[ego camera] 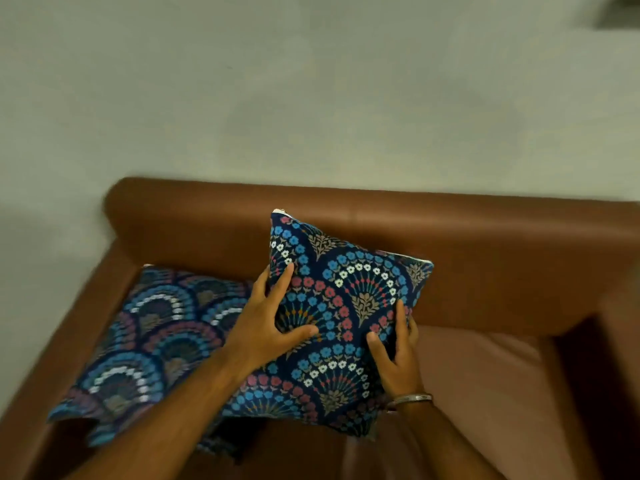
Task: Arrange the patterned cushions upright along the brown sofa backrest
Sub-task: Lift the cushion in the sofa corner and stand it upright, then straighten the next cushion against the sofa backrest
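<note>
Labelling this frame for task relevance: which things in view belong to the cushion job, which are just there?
Job:
- dark blue floral fan-patterned square cushion, held by left hand and right hand
- second matching blue fan-patterned cushion, lying beside it on the seat
- brown leather sofa backrest

Just there:
- silver metal bangle on the right wrist
- pale grey-green wall

A navy cushion [341,306], patterned with fanned arches of blue, red and white flowers and tan sprigs, is being shown against a brown leather sofa [450,230]. A second cushion [145,341], blurred, is seemingly printed alike. A pale grey-green wall [311,91] is being seen behind.
</note>
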